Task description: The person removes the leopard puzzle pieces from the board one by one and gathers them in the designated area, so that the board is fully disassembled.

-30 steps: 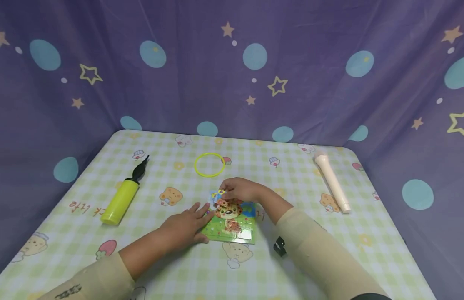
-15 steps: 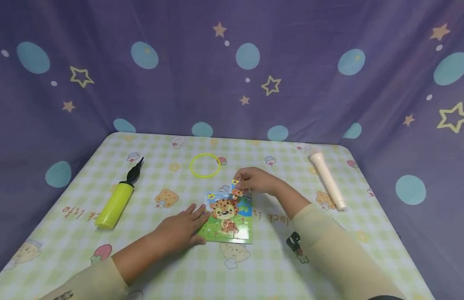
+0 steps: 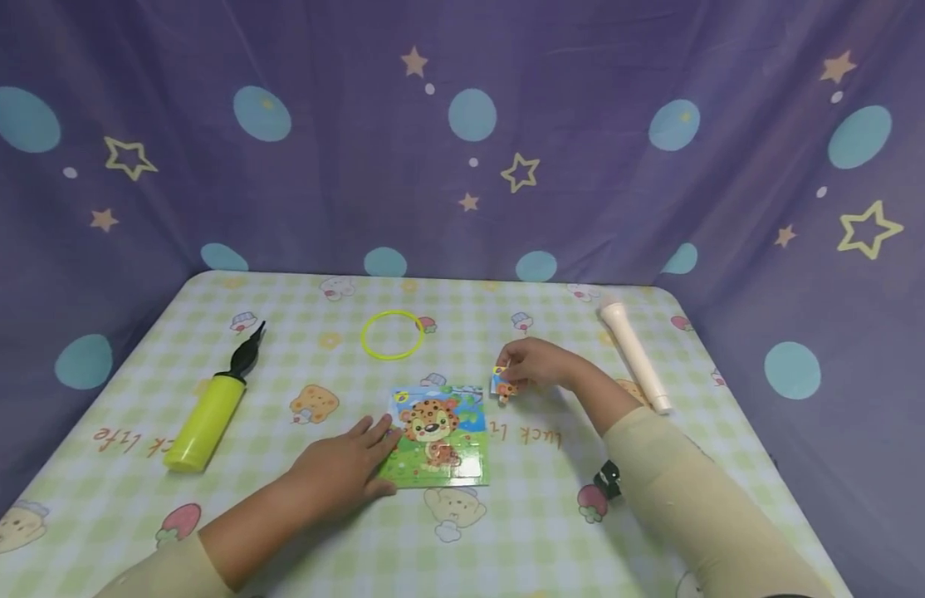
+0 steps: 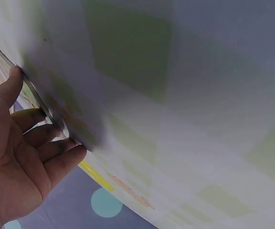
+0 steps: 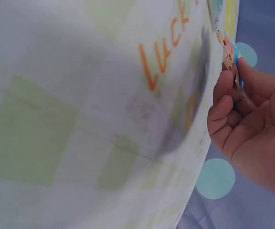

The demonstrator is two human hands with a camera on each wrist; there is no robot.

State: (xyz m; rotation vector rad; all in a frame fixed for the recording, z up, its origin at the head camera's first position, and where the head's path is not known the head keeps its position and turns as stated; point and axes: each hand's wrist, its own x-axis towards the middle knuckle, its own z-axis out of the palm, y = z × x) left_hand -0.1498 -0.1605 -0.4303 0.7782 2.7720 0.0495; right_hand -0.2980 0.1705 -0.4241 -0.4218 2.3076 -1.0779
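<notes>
A small square jigsaw puzzle (image 3: 451, 428) with a cartoon leopard on green and blue lies near the middle of the table in the head view. My left hand (image 3: 335, 465) rests at its left edge, fingers spread and fairly straight. In the left wrist view the fingertips (image 4: 78, 151) touch the thin puzzle edge. Right of the puzzle's upper corner, my right hand (image 3: 540, 364) pinches a puzzle piece (image 3: 501, 384) showing blue, a yellow patch and spotted orange. The right wrist view shows that puzzle piece (image 5: 229, 55) between thumb and fingers, raised over the tablecloth.
A yellow-green hand pump (image 3: 208, 419) with a black nozzle lies at the left. Behind the puzzle is a thin yellow ring (image 3: 364, 339). A pale pink stick (image 3: 634, 353) with a wider end lies at the right. The purple curtain (image 3: 320, 208) stands behind the checked table (image 3: 537, 515).
My right hand has carried the piece from the puzzle's upper left, up and rightward off the puzzle. The left hand keeps its place at the left edge. The head view has shifted slightly.
</notes>
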